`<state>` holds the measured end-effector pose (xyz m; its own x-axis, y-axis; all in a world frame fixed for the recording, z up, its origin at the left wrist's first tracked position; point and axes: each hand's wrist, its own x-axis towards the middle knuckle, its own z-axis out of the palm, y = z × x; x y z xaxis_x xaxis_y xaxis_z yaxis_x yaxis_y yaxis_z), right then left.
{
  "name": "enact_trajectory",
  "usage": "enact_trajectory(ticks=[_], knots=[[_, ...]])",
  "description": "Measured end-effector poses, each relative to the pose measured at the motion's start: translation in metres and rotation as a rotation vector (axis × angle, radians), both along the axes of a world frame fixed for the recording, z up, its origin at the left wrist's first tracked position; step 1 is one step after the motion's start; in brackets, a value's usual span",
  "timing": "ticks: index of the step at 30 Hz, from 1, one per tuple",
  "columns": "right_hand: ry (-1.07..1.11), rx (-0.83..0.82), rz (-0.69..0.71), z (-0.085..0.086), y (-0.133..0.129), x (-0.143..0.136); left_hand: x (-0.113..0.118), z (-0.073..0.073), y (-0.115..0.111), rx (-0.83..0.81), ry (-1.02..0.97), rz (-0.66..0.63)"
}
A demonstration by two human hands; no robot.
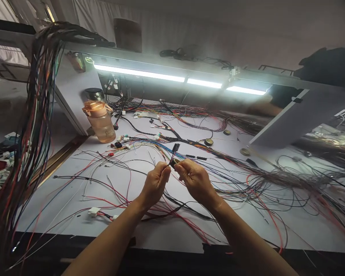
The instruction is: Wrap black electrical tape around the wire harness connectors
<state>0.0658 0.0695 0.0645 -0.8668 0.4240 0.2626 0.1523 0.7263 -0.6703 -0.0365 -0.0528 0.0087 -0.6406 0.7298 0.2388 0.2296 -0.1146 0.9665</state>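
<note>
Left hand [156, 183] and right hand [193, 179], each grip closed on black wire bundle [174, 150]; pink water bottle [100, 119] at ten o'clock on tabletop [172, 234].

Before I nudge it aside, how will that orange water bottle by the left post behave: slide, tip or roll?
The orange water bottle stands upright and tall on a narrow base, so a high push would probably tip it. It looks largely full, so likely heavy; a low push should slide it. Loose wires lie at its foot and may snag or drag along.
</note>
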Motion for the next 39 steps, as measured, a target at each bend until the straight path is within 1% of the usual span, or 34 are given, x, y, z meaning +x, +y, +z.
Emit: enact_trajectory(ticks=[5, 14, 21, 23, 25, 29, 32, 33, 35, 37, 39], knots=[[-0.006, -0.020, 0.006, -0.002, -0.002, -0.002, -0.001, -0.001, 0.001, 0.060, -0.042, -0.009], [-0.026, -0.035, 0.005, -0.002, -0.004, -0.001, -0.002, 0.003, 0.001, 0.007, 0.023, 0.036], [-0.029, -0.015, 0.006, -0.003, -0.005, -0.001, -0.001, 0.002, 0.002, 0.058, -0.019, 0.025], [-0.036, 0.003, 0.006, -0.002, -0.005, 0.000, -0.001, 0.003, 0.002, 0.066, -0.064, 0.017], [-0.041, 0.014, 0.011, -0.001, -0.004, 0.001, 0.000, 0.005, 0.003, 0.090, -0.153, -0.004], [-0.015, -0.015, 0.050, -0.001, -0.001, 0.002, -0.001, 0.009, 0.003, 0.136, -0.330, -0.069], [0.030, -0.088, 0.133, -0.003, 0.007, 0.003, -0.001, 0.010, 0.003, 0.110, -0.344, -0.110], [0.051, -0.129, 0.190, -0.004, 0.011, 0.002, -0.002, 0.010, 0.002, 0.092, -0.330, -0.117], [0.055, -0.248, 0.355, -0.006, 0.024, 0.001, -0.002, 0.010, 0.001, 0.051, -0.281, -0.123], [-0.027, -0.413, 0.518, -0.011, 0.039, -0.003, -0.002, 0.010, 0.000, 0.005, -0.199, -0.124], [-0.160, -0.568, 0.597, -0.016, 0.055, -0.008, -0.001, 0.011, 0.000, -0.039, -0.087, -0.137]])
